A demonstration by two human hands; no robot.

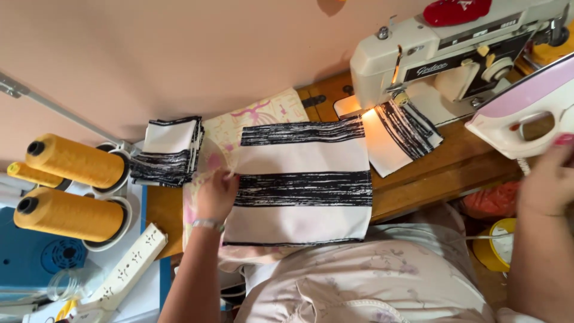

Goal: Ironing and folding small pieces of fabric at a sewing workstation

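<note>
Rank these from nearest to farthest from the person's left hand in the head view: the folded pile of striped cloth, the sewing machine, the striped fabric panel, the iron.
1. Striped fabric panel: the left hand rests on its left edge.
2. Folded pile of striped cloth: just up and left of the hand.
3. Sewing machine: far upper right.
4. Iron: at the right edge, by the right hand.

L hand [216, 194] lies flat, palm down, fingers spread fwd, bracelet at wrist, forearm reaching up from below; R hand [547, 179] out at far right, fingers curled in grip, slightly blurred.
</note>
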